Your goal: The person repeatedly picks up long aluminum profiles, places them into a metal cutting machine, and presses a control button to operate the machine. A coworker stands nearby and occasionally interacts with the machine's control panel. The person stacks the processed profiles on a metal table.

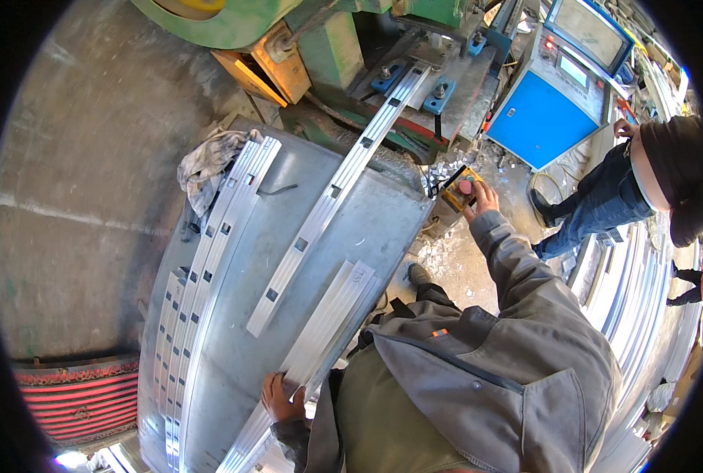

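My left hand [282, 397] rests on an unpunched aluminum profile [328, 313] along the near edge of the metal table [381, 207]; whether its fingers grip is unclear. At the table's right corner, my right hand [483, 198] is on a yellow control box [461, 188] with a red push button [465, 187]; its hold is partly hidden. Another aluminum profile [322, 210] with square holes lies across the table, its far end under the green punch press [339, 53], between blue clamps [440, 96]. Punched profiles [209, 260] lie side by side at the left.
A crumpled rag [206, 168] lies at the table's far left corner. A blue control cabinet [543, 112] stands beyond the press. At the right stands another person [617, 183], near long stacked profiles [629, 284]. Metal scraps [452, 254] litter the floor.
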The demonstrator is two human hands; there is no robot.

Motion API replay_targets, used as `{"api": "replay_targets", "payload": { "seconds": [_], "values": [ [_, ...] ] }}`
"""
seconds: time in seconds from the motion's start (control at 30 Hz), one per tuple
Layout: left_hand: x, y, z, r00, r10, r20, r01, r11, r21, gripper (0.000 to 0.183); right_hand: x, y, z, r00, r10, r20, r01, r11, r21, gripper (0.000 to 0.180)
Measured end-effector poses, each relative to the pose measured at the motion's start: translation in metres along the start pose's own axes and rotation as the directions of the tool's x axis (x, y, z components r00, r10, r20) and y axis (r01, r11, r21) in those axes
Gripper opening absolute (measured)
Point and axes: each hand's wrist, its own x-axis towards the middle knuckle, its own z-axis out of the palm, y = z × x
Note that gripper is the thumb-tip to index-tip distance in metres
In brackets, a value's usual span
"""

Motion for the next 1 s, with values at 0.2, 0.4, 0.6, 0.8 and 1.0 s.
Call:
{"api": "replay_targets", "payload": {
  "seconds": [0.2, 0.4, 0.6, 0.8, 1.0],
  "values": [
    [0.03, 0.033, -0.024, 0.992, 0.12, -0.04, -0.122, 0.992, -0.044, 0.071, -0.001, 0.003, 0.003, 1.0, 0.009, -0.002, -0.009, 0.999, 0.049, 0.08],
    [0.07, 0.077, -0.046, 0.995, 0.094, 0.028, -0.092, 0.993, -0.076, 0.074, -0.003, 0.005, 0.004, 1.0, -0.02, -0.023, 0.021, 0.998, 0.051, 0.08],
    [0.074, 0.076, -0.019, 0.984, 0.137, 0.112, -0.133, 0.99, -0.041, 0.083, -0.004, 0.0, 0.002, 1.0, -0.007, -0.021, 0.008, 0.998, 0.066, 0.08],
    [0.072, 0.051, 0.021, 0.979, 0.152, 0.138, -0.143, 0.987, -0.078, 0.084, -0.001, -0.001, -0.005, 1.0, -0.018, 0.008, 0.017, 0.999, 0.028, 0.079],
    [0.069, 0.046, 0.028, 0.982, 0.156, 0.103, -0.149, 0.986, -0.069, 0.084, 0.0, -0.002, -0.003, 1.0, 0.003, 0.017, -0.003, 0.999, 0.032, 0.081]
  ]
}}
